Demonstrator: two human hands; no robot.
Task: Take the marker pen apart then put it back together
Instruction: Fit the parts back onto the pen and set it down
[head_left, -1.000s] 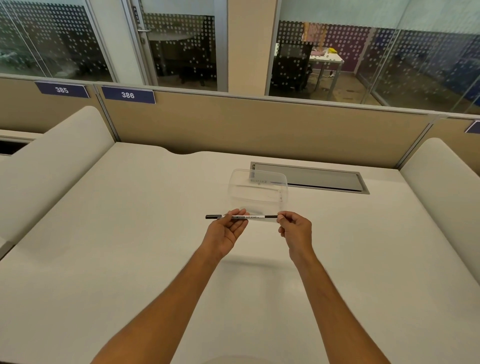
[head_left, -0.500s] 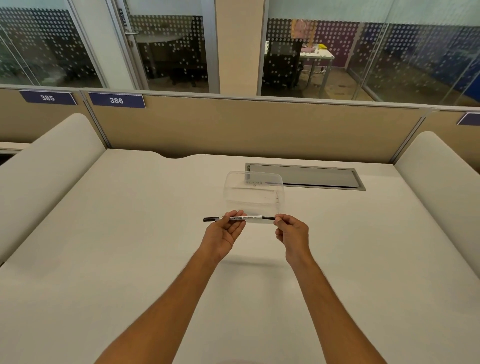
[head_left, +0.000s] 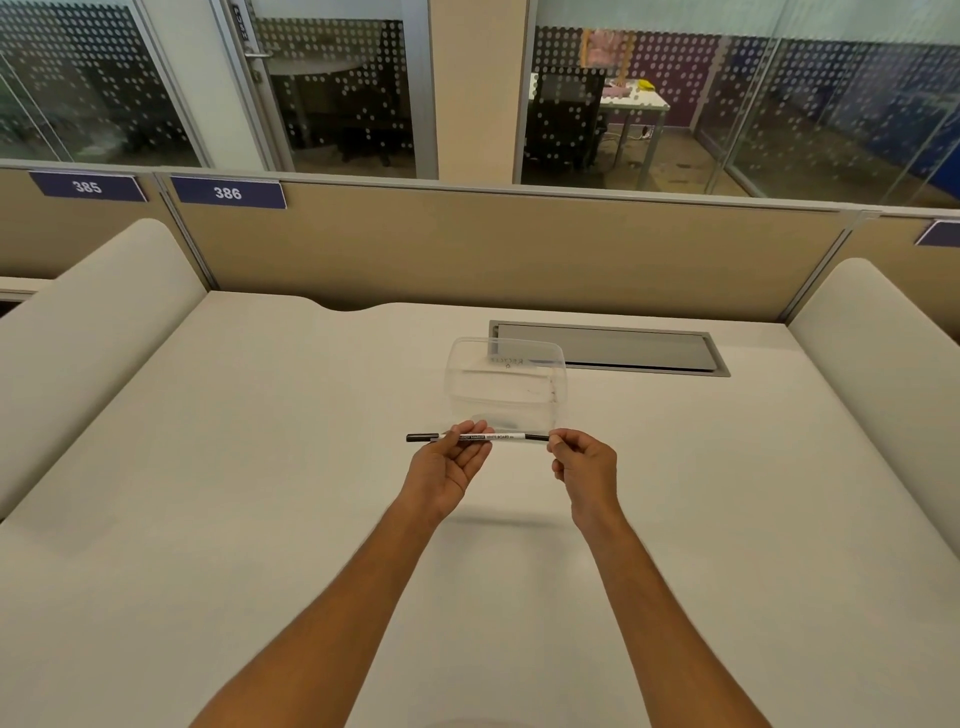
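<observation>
A thin white marker pen (head_left: 501, 437) with black ends is held level above the white desk (head_left: 260, 493). My left hand (head_left: 449, 470) pinches the white barrel near its left part, palm up, and the black cap sticks out past it to the left. My right hand (head_left: 584, 467) pinches the black right end between thumb and fingertips. The pen looks whole, with cap on.
A clear plastic container (head_left: 506, 382) stands on the desk just behind the pen. Behind it lies a grey cable hatch (head_left: 613, 349). Beige partition walls ring the desk at the back and both sides.
Both hands and the pen keep the same grip and pose. Only the head camera has shifted slightly.
</observation>
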